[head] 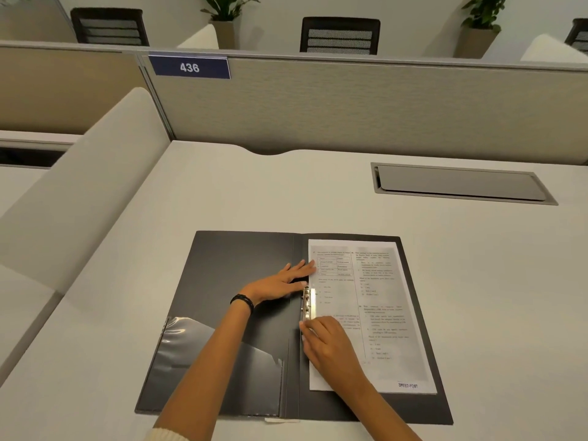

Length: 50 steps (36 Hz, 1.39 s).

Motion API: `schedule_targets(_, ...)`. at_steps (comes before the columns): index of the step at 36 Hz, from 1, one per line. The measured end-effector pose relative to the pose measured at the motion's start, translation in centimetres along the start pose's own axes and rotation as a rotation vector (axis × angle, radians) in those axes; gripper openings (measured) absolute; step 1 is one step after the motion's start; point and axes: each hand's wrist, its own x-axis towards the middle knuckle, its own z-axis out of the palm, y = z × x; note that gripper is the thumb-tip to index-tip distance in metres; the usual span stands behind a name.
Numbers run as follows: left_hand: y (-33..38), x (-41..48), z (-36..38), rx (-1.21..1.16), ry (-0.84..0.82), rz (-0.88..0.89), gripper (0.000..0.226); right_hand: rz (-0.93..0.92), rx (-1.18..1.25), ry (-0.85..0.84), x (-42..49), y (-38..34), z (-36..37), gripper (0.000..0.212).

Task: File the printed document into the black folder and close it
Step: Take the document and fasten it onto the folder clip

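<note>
Squarely on the pale tabletop [318, 192] the black folder [241, 281] is laid open, its covers spread flat. The printed document [381, 313] is placed on the right-hand half, its left edge tucked against the metal clip [309, 303] mounted beside the spine. The left hand [281, 281] is spread flat, fingers extended and gripping nothing, with its fingertips pressed across the spine onto the upper left edge of the sheet. The right hand [327, 340] is curled at the lower end of the clip, its fingertips set against the metal and the paper edge; whether the clip is actually pinched cannot be told. A dark wristband [242, 301] is worn on the left wrist. A clear plastic pocket [222, 370] is seen on the inside of the left cover, partly crossed by the left forearm. Farther back on the right, a closed cable hatch [458, 183] is sunk into the tabletop, well apart from the folder. Behind it a fabric partition [381, 103] is fixed, carrying a blue number plate [189, 67] marked 436. Beyond the partition, chair backs [339, 36] and potted plants [224, 20] are visible.
</note>
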Motion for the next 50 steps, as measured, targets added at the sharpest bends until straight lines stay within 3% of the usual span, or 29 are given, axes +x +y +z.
schedule_targets(6, -0.1, -0.1, 0.1, -0.006, 0.0, 0.014, 0.051, -0.026, -0.015, -0.086, -0.7, 0.3, 0.2, 0.037)
schedule_targets(15, 0.3, -0.3, 0.1, -0.007, 0.014, 0.018, 0.054, -0.094, -0.127, -0.15, -0.9, 1.0, 1.5, 0.035)
schedule_targets(26, 0.6, -0.5, 0.3, -0.047, 0.051, -0.022, 0.056, 0.042, -0.031, -0.142, -1.1, 0.4, 0.8, 0.039)
schedule_targets(37, 2.3, -2.4, 1.9, -0.157, 0.365, 0.094, 0.036, 0.01, -0.051, -0.105, -1.3, 0.6, 0.9, 0.039)
schedule_targets(47, 0.5, -7.2, -1.1, -0.131, 0.665, -0.03, 0.035, 0.277, 0.09, -0.032, -2.0, 2.0, -1.0, 0.049)
schedule_targets(50, -0.2, -9.1, -2.4, -0.113, 0.771, -0.07, 0.033, 0.395, 0.179, -0.012, -2.7, 4.0, -2.1, 0.041)
